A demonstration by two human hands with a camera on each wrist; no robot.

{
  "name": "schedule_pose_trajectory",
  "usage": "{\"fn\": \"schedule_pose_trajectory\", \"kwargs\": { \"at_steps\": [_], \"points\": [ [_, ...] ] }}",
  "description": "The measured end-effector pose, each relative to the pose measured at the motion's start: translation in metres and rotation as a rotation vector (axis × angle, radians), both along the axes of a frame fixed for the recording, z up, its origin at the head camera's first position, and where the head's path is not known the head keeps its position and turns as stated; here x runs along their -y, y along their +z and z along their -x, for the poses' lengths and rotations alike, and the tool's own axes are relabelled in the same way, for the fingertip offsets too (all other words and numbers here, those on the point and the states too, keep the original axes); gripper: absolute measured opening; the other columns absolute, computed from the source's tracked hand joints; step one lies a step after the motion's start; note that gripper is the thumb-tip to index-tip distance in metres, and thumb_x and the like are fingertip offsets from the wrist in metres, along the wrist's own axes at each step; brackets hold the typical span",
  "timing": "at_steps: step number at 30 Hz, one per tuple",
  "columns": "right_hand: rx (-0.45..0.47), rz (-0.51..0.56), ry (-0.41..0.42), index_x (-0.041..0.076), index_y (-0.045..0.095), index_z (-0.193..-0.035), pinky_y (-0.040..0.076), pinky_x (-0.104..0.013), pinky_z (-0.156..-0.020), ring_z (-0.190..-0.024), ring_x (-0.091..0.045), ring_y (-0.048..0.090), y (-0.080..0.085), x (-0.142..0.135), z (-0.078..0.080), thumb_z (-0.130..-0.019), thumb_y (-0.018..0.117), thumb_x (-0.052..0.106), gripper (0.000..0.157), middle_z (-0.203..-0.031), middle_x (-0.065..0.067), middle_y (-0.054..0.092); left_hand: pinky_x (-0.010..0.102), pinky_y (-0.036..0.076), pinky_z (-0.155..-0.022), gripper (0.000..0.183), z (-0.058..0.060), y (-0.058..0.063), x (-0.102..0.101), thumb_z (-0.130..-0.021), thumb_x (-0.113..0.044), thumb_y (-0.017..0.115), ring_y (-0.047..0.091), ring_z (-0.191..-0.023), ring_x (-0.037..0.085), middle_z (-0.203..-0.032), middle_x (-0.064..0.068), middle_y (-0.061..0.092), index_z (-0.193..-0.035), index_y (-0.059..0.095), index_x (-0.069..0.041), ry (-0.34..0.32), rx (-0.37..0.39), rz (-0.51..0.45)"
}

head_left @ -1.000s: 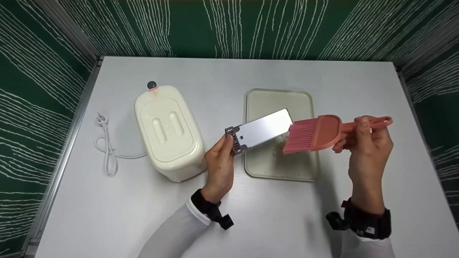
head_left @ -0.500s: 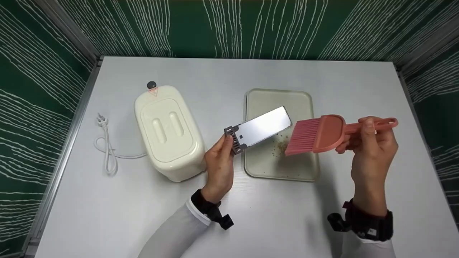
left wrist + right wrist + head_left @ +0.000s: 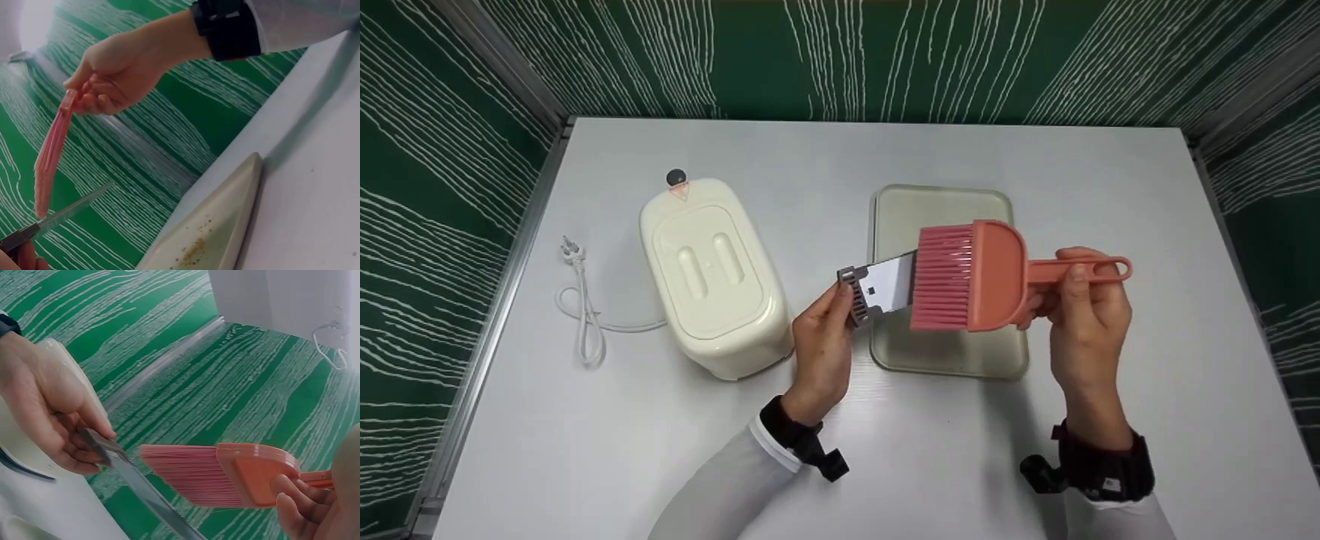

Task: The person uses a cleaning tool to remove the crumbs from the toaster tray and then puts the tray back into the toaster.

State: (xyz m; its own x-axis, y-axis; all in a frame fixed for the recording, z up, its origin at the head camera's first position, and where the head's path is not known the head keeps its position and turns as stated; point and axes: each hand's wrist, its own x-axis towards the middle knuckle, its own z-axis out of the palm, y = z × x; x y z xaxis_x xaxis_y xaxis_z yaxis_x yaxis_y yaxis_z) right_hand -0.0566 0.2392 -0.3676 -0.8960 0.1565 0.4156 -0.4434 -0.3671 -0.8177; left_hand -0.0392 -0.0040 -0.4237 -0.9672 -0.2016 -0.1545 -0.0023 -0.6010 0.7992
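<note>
The coral-pink brush (image 3: 997,277), with dense straight bristles, a rounded flat head and a looped handle, hangs over the tray (image 3: 952,360), its handle reaching past the right edge; the right hand (image 3: 1087,330) pinches that handle. Across the tray's left edge, the left hand (image 3: 821,360) pinches the slotted grey end of a shiny metal plate (image 3: 894,283). From the head view, the bristles hide the plate's far end and the crumbs (image 3: 194,251); the right wrist view cuts off its tip.
</note>
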Motion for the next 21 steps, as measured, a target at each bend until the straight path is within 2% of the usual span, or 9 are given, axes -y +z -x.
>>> {"fn": "schedule_pose_trajectory", "kwargs": {
  "at_steps": [10,14,21],
  "points": [
    [0.021,-0.254,0.041,-0.008,0.055,-0.126,0.052,-0.022,-0.050,-0.057,-0.017,0.067,-0.006,0.021,-0.007,-0.111,0.051,0.012,0.025,-0.078,-0.017,0.070,0.032,0.057,-0.087,0.031,-0.002,-0.003,-0.001,-0.107,-0.003,0.055,0.067,-0.100,0.021,-0.115,0.020,0.072,-0.131,0.063,0.016,-0.073,-0.027,0.014],
    [0.051,-0.290,0.041,-0.008,0.056,-0.124,0.052,-0.022,-0.050,-0.056,-0.017,0.067,-0.006,0.021,-0.005,-0.111,0.050,0.010,0.023,-0.075,-0.017,0.071,0.032,0.056,-0.089,0.031,-0.002,-0.002,0.000,-0.108,-0.004,0.055,0.067,-0.103,0.022,-0.118,0.021,0.071,-0.131,0.064,0.015,-0.081,-0.022,0.026],
    [0.052,-0.301,-0.014,-0.011,0.056,-0.124,0.051,-0.022,-0.049,-0.056,-0.017,0.066,-0.004,0.012,-0.003,-0.110,0.050,0.006,0.023,-0.078,-0.018,0.071,0.032,0.057,-0.089,0.032,-0.002,-0.002,0.000,-0.108,-0.005,0.055,0.069,-0.102,0.020,-0.116,0.022,0.073,-0.131,0.063,0.016,-0.061,-0.003,0.040]
  ]
}}
